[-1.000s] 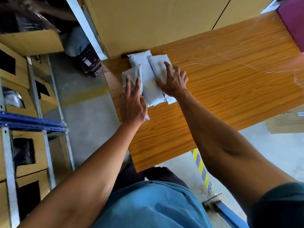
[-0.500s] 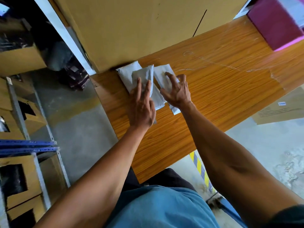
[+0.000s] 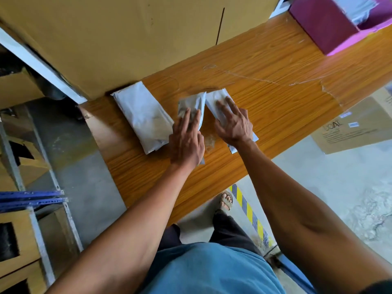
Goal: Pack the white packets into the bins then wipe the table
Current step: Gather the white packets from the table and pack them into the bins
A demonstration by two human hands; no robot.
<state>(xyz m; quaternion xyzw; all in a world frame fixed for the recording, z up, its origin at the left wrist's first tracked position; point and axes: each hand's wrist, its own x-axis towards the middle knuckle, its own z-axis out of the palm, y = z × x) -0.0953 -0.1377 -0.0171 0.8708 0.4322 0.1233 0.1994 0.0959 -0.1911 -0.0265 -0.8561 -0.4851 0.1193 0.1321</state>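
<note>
Left hand [image 3: 186, 143] flat, fingers straight, on the middle white packet [image 3: 194, 103]; right hand [image 3: 234, 122] spread on the right packet [image 3: 218, 98]; largest packet [image 3: 144, 115] untouched beside the cardboard box [image 3: 127, 39]. All three still on the wooden table [image 3: 275, 98]; packing barely begun, wiping not yet started

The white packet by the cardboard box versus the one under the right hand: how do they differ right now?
The packet by the box lies untouched, while the packet under the right hand is pressed by the right hand. The packet by the box shows whole and looks larger; the other is partly hidden by that hand. The first abuts the cardboard box; the second sits clear of it. Both are white and lie on the wooden table.
</note>
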